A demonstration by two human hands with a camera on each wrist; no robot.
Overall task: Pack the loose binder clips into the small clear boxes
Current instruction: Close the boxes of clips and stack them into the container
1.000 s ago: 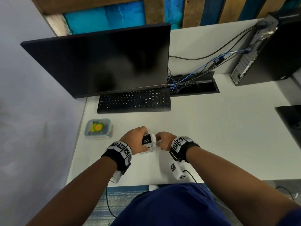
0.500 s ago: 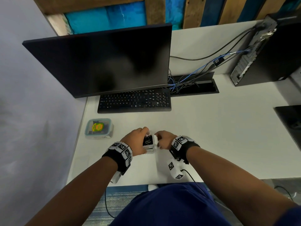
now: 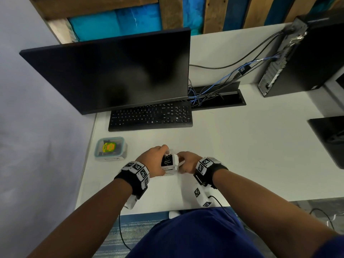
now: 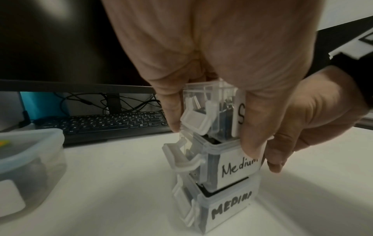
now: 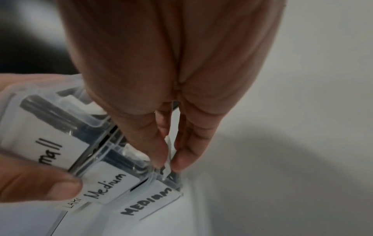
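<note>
Stack of small clear boxes (image 4: 218,159) held at the near edge of the white desk (image 3: 242,155)

The top box, labelled "Small" (image 5: 46,143), is gripped by the left hand (image 3: 154,161), fingers curled round its walls; a clear latch tab (image 5: 168,153) on the stack's right side is pinched between thumb and fingertip of the right hand (image 3: 188,163). Black binder clips (image 3: 167,161) are seen inside the top box – packed, not loose. The boxes are judged light, stiff and rather slick, with thin hinged latches that could snap if forced – so the walls are best held and the stack steadied, as it may topple. A lidded container (image 3: 110,148) lies to the left, a keyboard (image 3: 150,116) and dark monitor (image 3: 111,71) further off, a computer tower (image 3: 305,53) far right.
</note>
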